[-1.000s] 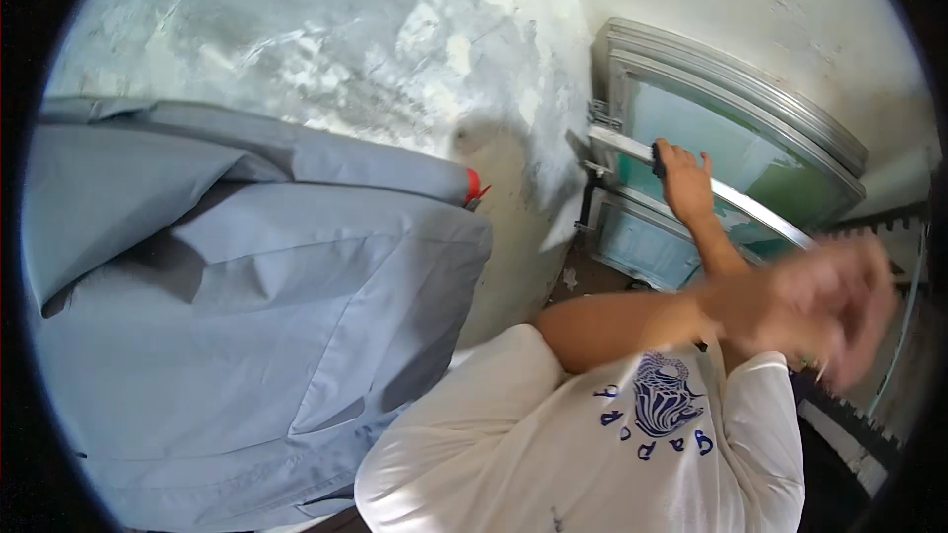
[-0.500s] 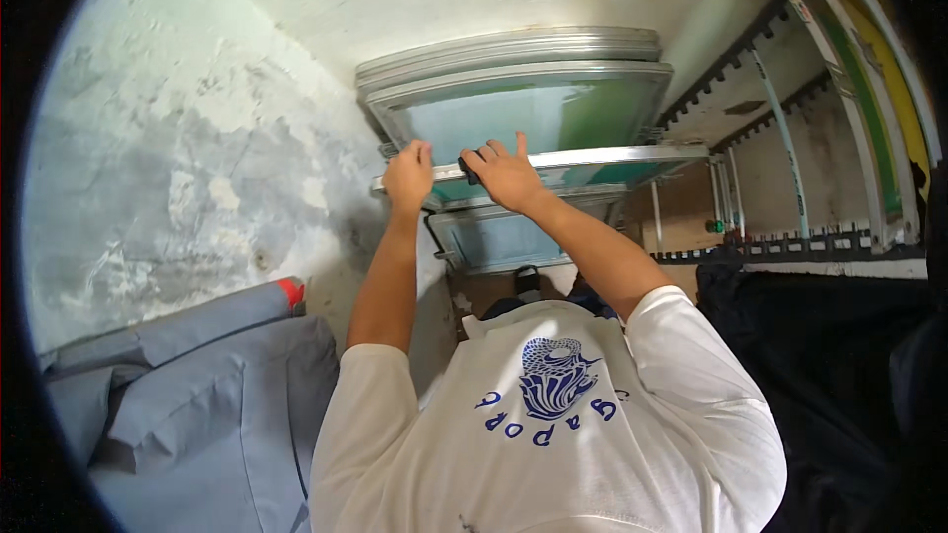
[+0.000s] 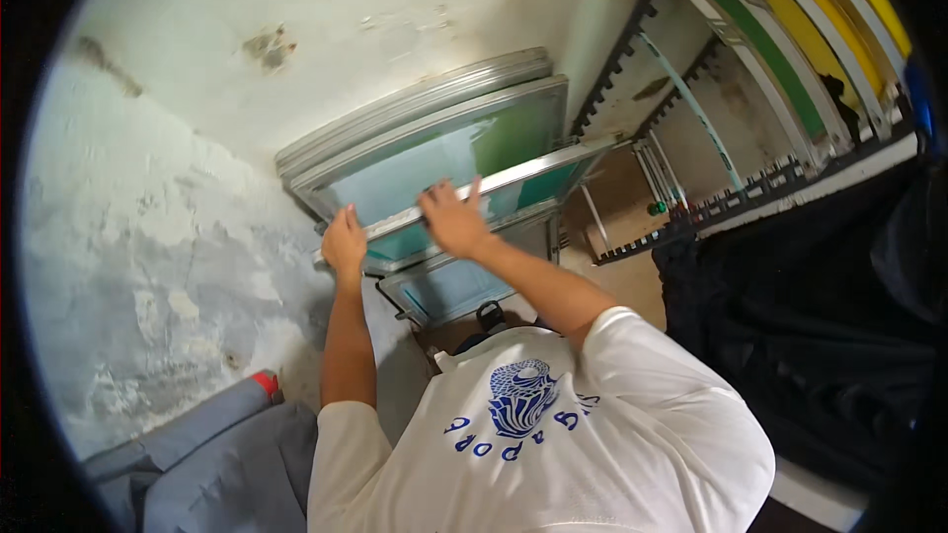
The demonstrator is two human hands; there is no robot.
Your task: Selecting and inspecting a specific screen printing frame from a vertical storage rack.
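Both hands on a metal-framed screen leaning with others against a wall.
Left hand curls closed over the screen frame edge; right hand lies flat, fingers spread, on its top rail beside a rack.

Both hands — left, right — on metal-framed screen (teal mesh)

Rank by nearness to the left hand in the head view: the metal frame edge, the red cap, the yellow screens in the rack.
1. Metal frame edge: under the left hand.
2. Red cap: below, by grey cloth.
3. Yellow screens: far upper right.
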